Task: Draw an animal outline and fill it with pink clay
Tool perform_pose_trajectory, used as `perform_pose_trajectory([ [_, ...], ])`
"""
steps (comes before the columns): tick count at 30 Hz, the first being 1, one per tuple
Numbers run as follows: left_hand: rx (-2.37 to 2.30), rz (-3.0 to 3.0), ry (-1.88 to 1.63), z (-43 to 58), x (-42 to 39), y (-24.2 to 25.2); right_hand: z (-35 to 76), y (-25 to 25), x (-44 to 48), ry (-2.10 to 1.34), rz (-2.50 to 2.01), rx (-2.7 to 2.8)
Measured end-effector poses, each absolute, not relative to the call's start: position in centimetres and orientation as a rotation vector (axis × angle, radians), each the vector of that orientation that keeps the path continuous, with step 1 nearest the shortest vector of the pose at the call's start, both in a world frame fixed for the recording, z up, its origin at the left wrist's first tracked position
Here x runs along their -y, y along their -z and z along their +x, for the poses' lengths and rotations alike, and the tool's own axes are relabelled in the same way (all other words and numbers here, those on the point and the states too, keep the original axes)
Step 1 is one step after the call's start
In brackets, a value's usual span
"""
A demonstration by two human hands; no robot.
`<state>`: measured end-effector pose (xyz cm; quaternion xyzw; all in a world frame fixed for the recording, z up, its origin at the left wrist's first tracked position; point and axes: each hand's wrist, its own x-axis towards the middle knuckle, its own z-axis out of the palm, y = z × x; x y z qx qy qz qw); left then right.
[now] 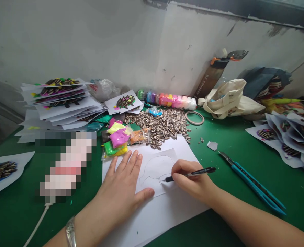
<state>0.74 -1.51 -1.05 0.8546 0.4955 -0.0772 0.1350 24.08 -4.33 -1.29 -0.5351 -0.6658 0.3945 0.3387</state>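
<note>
One paper shape [155, 171] lay on a white sheet [164, 219]; the left hand [123, 181] pressed down spread flat, and the right hand [193, 181] pinched a black pen [190, 174].

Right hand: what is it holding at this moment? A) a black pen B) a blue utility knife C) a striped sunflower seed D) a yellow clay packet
A: the right hand grips a slim black pen, its tip down on the white paper sheet.

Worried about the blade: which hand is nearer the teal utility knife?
Right. The right hand sits left of the teal plastic utility knife, apart from it; the left hand lies farther left.
</note>
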Motion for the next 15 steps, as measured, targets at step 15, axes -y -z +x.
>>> perform_pose_trajectory([
  [15,-1.431,2.452,0.303,0.83,1.50,0.72,23.94,1.69,4.43,-0.934,-1.375,1.882],
])
